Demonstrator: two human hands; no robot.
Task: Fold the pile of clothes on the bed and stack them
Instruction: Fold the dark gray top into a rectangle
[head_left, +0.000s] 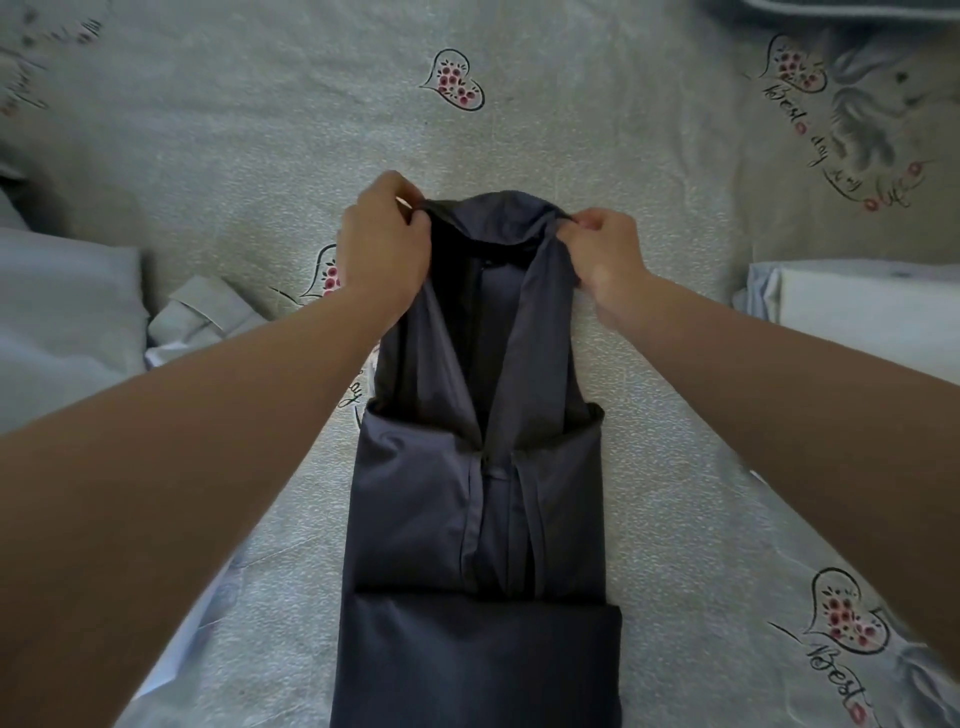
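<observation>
A dark navy shirt (478, 519) lies lengthwise in the middle of the bed, its sides folded inward into a narrow strip and its near end doubled over. My left hand (382, 244) pinches the far left corner of the shirt near the collar. My right hand (608, 254) pinches the far right corner. Both hands hold that far end slightly lifted off the bed, so the cloth sags between them.
The bed has a grey sheet (260, 130) printed with hearts and writing. A light blue garment pile (67, 322) lies at the left, with a crumpled pale piece (202, 317) beside it. A folded white and light blue stack (857, 306) sits at the right.
</observation>
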